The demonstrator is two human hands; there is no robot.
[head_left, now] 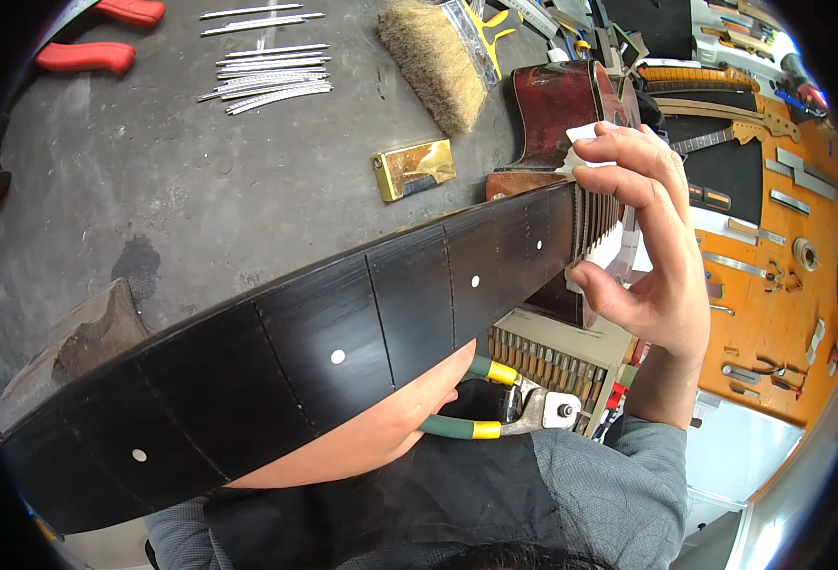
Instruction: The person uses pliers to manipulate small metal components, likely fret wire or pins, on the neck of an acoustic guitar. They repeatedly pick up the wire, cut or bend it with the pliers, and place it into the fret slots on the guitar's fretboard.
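Note:
A guitar neck with a black fingerboard (338, 323) runs from lower left to the dark red guitar body (556, 109). White dots mark it and thin slots cross it. My right hand (651, 218) spans the body end, thumb at one edge and fingers at the other, with a fret wire (579, 223) between their tips. More frets lie under that palm. My left hand (404, 418) is below the neck, fingers mostly hidden, closed at the handles of cutting pliers (537, 408) with green and yellow grips. How its fingers wrap the handles is hidden.
Several cut fret wires (272, 76), a brass block (414, 171), a wide brush (433, 62) and red-handled pliers (86, 57) lie on the grey bench (191, 180). A support block (82, 347) stands beside the neck. Tools hang on an orange board (761, 351) at right.

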